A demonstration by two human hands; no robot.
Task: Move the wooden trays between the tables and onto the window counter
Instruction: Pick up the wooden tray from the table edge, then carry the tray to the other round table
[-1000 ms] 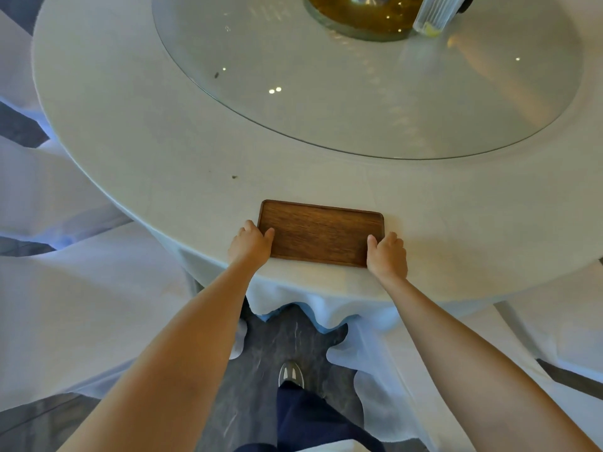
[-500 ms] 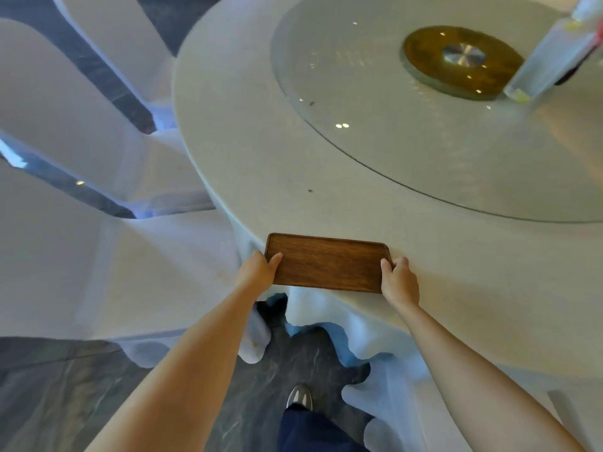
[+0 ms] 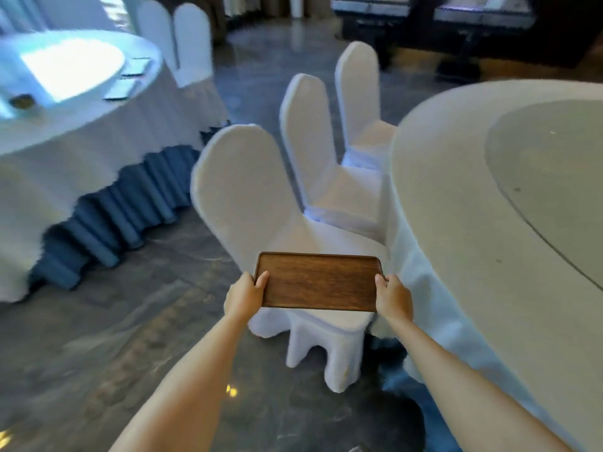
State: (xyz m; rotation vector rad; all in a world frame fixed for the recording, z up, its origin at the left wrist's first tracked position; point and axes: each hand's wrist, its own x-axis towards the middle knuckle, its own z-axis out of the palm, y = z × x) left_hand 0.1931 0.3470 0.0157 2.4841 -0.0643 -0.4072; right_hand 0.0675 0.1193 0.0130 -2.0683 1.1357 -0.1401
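The tray (image 3: pixel 318 281) has been lifted off the table (image 3: pixel 456 203), where it lay at the near edge half a second ago, and is now held in the air over the seat of the nearest chair (image 3: pixel 248 203), to the left of the table. It is kept level, with its long side across the view. The left hand (image 3: pixel 245 293) is closed on the left short edge, thumb on top and fingers curled underneath. The right hand (image 3: pixel 393 296) is closed on the right short edge in the same way. The view has been swung away from the table top toward the room.

The table is covered by a white cloth, and part of a round glass turntable (image 3: pixel 548 164) is seen on it at the right. Two more white-covered chairs (image 3: pixel 313 148) are lined along its rim. A dark, marbled floor (image 3: pixel 98 337) is seen below. A second round table (image 3: pixel 81 125), with a white cloth and a blue pleated skirt, stands well apart at the left; several flat items lie on it, too blurred to be told. Dark furniture is seen along the far wall.
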